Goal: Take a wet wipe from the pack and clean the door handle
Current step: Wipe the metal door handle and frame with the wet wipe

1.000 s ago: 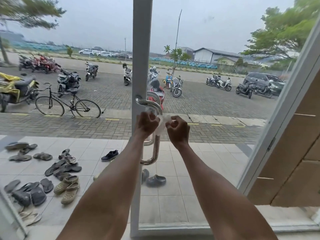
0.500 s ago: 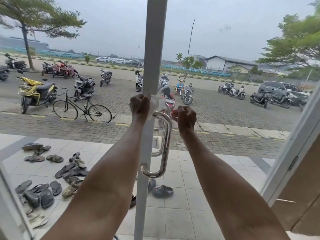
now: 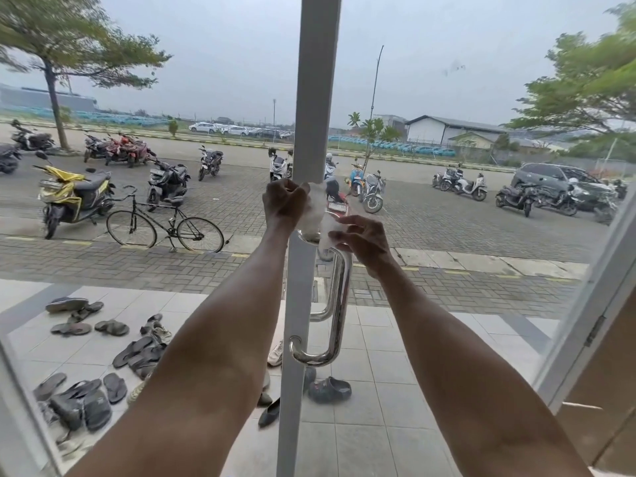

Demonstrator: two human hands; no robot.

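My left hand (image 3: 285, 203) is closed on the top of the wet wipe (image 3: 315, 210), up against the white door frame (image 3: 309, 132). The wipe is white, thin and crumpled. It hangs down to the top bend of the door handle (image 3: 339, 297), a shiny silver bar. My right hand (image 3: 361, 241) pinches the wipe's bottom end, right beside the handle's top.

Building entrance; glass door (image 3: 447, 339) faces parked motorbikes (image 3: 72, 194); sandals (image 3: 89, 327) outside
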